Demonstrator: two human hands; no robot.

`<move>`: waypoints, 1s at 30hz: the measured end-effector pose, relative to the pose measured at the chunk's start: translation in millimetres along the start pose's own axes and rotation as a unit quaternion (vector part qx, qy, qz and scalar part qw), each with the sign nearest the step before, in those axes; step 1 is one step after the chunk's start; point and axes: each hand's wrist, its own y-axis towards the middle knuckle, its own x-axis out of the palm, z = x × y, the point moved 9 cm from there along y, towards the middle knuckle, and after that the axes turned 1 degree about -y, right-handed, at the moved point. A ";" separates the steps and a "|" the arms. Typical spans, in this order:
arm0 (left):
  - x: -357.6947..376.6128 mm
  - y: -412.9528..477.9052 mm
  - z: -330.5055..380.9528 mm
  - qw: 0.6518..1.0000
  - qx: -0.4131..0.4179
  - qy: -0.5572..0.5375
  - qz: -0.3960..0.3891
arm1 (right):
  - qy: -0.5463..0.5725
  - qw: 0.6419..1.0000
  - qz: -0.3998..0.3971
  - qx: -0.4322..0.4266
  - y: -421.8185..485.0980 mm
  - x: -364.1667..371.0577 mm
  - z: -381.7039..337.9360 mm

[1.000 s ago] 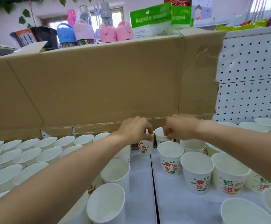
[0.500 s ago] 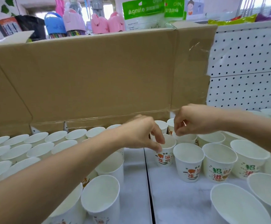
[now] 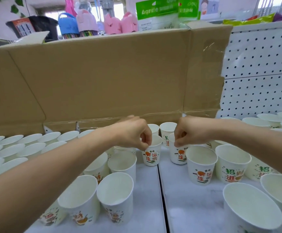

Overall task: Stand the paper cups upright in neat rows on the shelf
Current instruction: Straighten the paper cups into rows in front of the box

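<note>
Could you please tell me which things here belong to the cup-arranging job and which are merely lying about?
Job: left hand and right hand, each pinching a paper cup; shelf.
Lying about: cardboard box, green packet, pink containers.

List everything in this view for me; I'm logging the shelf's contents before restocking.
paper cups: dozens, white with orange and green print, upright across the shelf
shelf: one, white, seam running front to back
cardboard sheet: one, brown, taped, standing behind the cups
pegboard: white, perforated, back right
goods on top: pink and blue containers, green-and-white packets
left hand: pinching the rim of a printed cup
right hand: pinching the rim of another cup
</note>
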 end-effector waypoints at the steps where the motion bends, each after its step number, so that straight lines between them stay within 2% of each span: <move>1: 1.5 -0.8 -1.9 1.000 -0.006 0.000 -0.002 | 0.011 1.000 0.000 -0.011 1.7 0.2 -4.4; 6: 4.0 -4.0 -7.3 1.000 -0.023 -0.003 -0.007 | 0.030 0.999 0.011 -0.037 12.6 4.7 -12.3; 14: -0.6 -1.4 -4.8 1.000 -0.022 0.017 0.011 | -0.004 0.999 0.036 -0.032 9.7 2.8 -17.2; 18: -20.2 -8.2 32.7 0.993 0.015 -0.091 0.075 | 0.013 0.994 0.098 -0.045 -22.7 -35.7 -13.0; 19: -21.3 -9.6 50.1 0.990 0.036 -0.114 0.075 | 0.012 0.995 0.092 -0.044 -34.7 -42.4 -9.7; 21: -15.3 -8.4 83.8 0.989 0.063 -0.123 0.053 | -0.010 0.999 0.027 -0.017 -59.7 -43.7 2.2; 23: -5.8 0.0 105.7 0.992 0.064 -0.103 0.033 | -0.029 0.997 -0.058 0.045 -85.0 -35.6 21.4; 25: 1.3 12.2 115.1 0.996 0.051 -0.071 0.025 | -0.042 0.990 -0.106 0.085 -102.5 -26.0 36.5; 30: 15.9 37.6 117.4 0.997 0.036 -0.060 -0.015 | -0.073 0.988 -0.101 0.093 -106.1 -7.0 56.1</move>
